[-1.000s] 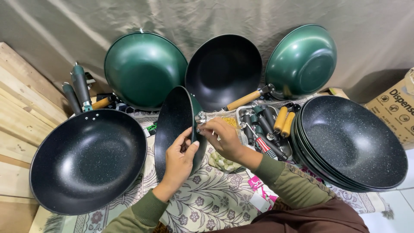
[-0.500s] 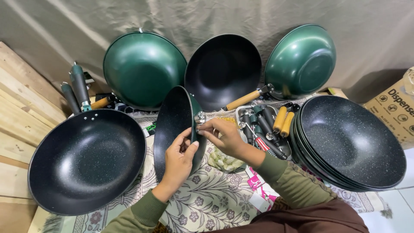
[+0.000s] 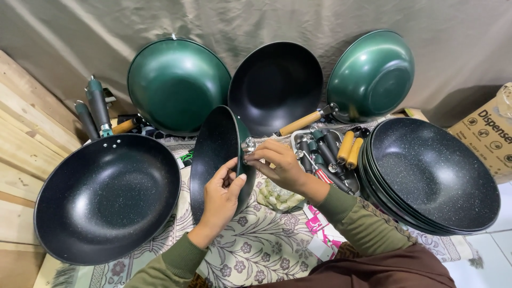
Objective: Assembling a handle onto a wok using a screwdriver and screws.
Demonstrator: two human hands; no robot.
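A green wok with a black speckled inside (image 3: 216, 152) stands on edge in front of me, over a floral cloth (image 3: 256, 245). My left hand (image 3: 220, 196) grips its near rim from below and holds it upright. My right hand (image 3: 277, 162) pinches a small shiny metal fitting (image 3: 248, 145) against the wok's rim at its right side. Both arms wear olive green sleeves.
A large black wok (image 3: 106, 197) lies at the left, beside wooden planks (image 3: 21, 154). Three woks (image 3: 274, 85) lean against the drape behind. A tray of loose handles (image 3: 333, 152) and a stack of black woks (image 3: 432, 176) sit at the right, with a cardboard box (image 3: 488, 130) beyond.
My hands have barely shifted. The right fingers have worked slightly at the metal fitting on the rim, and the wok stays upright in the same place.
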